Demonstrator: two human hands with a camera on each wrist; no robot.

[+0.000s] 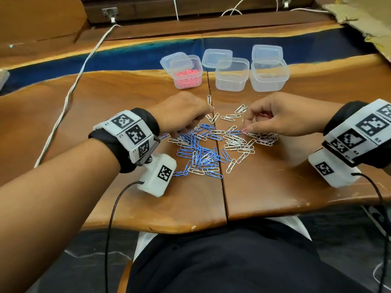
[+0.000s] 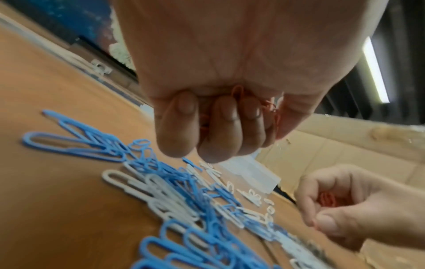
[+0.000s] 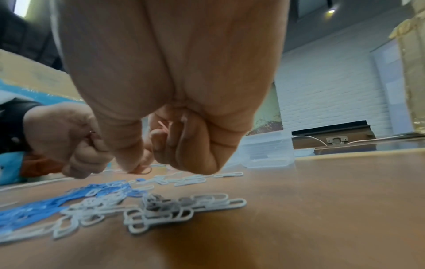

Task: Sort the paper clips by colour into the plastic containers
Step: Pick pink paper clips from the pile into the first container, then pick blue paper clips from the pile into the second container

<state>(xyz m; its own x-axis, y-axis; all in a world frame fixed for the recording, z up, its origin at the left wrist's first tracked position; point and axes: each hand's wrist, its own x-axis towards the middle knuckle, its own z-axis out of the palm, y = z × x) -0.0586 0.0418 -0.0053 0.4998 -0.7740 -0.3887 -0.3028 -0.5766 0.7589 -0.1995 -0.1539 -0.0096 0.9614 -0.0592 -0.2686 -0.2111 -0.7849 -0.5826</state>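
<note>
Left hand (image 1: pixel 182 115) sits over the 10 o'clock edge of the clip pile, fingers curled into the palm around a bunch of pink clips (image 2: pixel 264 107), seen from the left wrist view. Right hand (image 1: pixel 275 117) sits at the pile's 2 o'clock edge; thumb and forefinger pinch a single pink clip (image 1: pixel 245 131) lying on the white clips, with more pink clips tucked under its curled fingers. Pile on the wooden table (image 1: pixel 275 187): blue clips (image 1: pixel 201 153) mostly toward 8 o'clock, white clips (image 1: pixel 239 142) toward 3 o'clock, the two partly mixed. At 12 o'clock beyond the pile stand three clear plastic containers: the left container (image 1: pixel 186 72) holds pink clips, the middle container (image 1: pixel 231 75) and the right container (image 1: pixel 269 76) show no coloured clips. Lids (image 1: pixel 267 53) lie behind them.
</note>
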